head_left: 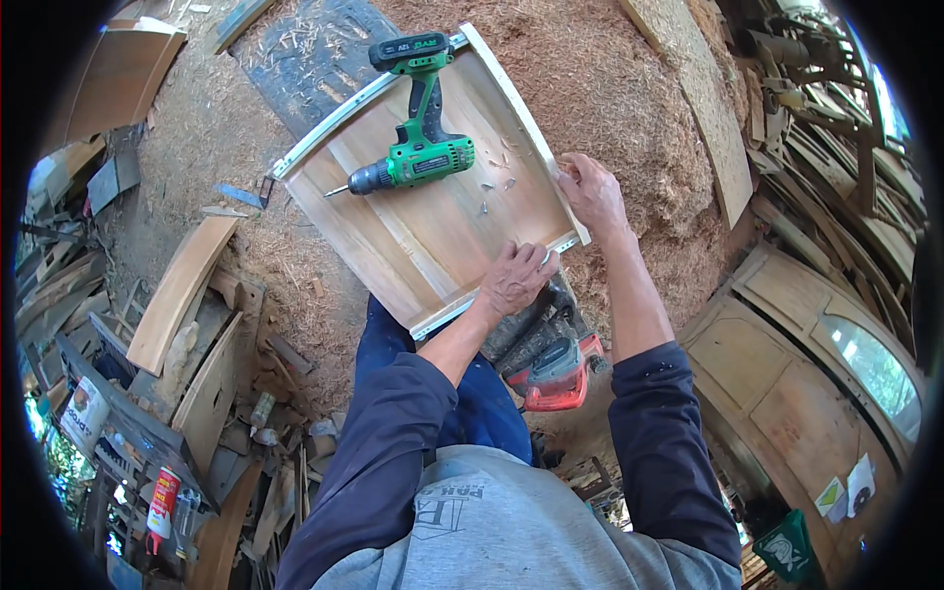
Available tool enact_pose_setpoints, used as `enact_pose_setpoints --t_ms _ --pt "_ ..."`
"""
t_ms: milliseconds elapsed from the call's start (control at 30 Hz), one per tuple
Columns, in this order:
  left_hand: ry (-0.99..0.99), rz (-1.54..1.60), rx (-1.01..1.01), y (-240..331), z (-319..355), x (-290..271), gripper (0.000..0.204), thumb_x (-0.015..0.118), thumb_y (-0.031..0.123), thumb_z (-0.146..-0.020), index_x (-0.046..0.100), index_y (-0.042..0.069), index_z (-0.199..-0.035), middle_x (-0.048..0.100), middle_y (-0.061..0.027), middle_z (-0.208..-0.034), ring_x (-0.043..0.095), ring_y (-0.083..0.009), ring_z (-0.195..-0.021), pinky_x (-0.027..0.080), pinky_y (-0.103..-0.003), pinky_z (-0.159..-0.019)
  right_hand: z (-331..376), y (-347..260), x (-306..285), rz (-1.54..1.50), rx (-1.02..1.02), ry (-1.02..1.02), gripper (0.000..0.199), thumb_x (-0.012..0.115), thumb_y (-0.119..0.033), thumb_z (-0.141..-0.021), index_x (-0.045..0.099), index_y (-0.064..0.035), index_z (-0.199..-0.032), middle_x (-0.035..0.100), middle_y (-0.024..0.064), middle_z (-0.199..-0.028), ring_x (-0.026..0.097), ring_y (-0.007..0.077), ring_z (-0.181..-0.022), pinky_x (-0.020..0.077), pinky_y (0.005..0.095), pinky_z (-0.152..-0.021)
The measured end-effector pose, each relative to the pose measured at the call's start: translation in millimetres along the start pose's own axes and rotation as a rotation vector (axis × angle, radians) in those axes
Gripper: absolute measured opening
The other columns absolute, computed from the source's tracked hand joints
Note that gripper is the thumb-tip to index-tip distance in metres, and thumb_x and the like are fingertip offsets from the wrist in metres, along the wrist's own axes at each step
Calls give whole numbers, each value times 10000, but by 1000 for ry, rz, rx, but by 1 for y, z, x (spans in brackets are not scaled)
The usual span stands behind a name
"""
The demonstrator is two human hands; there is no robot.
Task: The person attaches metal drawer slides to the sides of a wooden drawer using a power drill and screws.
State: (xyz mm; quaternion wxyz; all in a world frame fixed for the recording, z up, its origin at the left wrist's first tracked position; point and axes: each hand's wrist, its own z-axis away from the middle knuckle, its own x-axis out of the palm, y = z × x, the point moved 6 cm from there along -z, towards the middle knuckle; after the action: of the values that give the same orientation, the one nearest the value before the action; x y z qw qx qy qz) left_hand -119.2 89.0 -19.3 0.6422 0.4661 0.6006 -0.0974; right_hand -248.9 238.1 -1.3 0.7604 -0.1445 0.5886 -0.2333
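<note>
A shallow wooden drawer [364, 231], with pale metal slides [334, 126] along two sides, lies tilted across my lap. My left hand [516, 280] rests over its near side by the right corner, fingers bent around the rim and slide. At the white-edged right side panel [516, 98], my right hand [593, 197] has its fingers curled against the edge; their tips are partly hidden. Inside the drawer a green and black cordless drill [428, 157] lies on its side, bit pointing left. Several small screws [485, 207] are scattered to the right of it.
A red and grey power tool [560, 374] sits by my right knee. Sawdust and shavings [629, 108] cover the ground. A combination square [241, 196] and a curved board [182, 295] lie left. Wooden door panels [787, 374] lean at right; a red-and-white bottle [162, 506] stands lower left.
</note>
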Motion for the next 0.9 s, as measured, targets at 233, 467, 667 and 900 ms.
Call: enact_pose_setpoints --t_ms 233,467,667,900 --pt "13 110 -46 -10 13 -22 390 609 208 -871 575 89 -1240 589 -81 -1082 578 -225 -977 430 -413 -824 12 -94 0 49 -377 166 284 664 -80 -872 680 -116 -1154 643 107 -1147 631 309 -1094 537 421 -917" --pt "444 444 -858 -114 104 -117 281 639 70 -895 622 13 -1169 641 -115 -1015 612 -252 -878 490 -391 -798 -30 -221 37 437 -1127 129 478 580 -98 -918 564 -247 -1372 575 62 -1311 518 275 -1295 341 441 -1166" --pt "557 601 -1042 -151 159 -140 177 591 60 -960 651 -15 -1108 646 -94 -945 595 -160 -794 497 -310 -712 -100 -223 81 739 -1393 -232 526 551 -105 -927 494 -295 -1414 610 59 -1148 574 236 -1176 356 410 -1144" --pt "248 561 -686 -130 78 -118 196 634 52 -912 664 10 -1101 658 -163 -952 647 -324 -840 521 -415 -747 -84 -225 56 638 -1410 -145 455 596 -126 -874 522 -214 -1314 588 27 -871 617 232 -926 478 378 -950"
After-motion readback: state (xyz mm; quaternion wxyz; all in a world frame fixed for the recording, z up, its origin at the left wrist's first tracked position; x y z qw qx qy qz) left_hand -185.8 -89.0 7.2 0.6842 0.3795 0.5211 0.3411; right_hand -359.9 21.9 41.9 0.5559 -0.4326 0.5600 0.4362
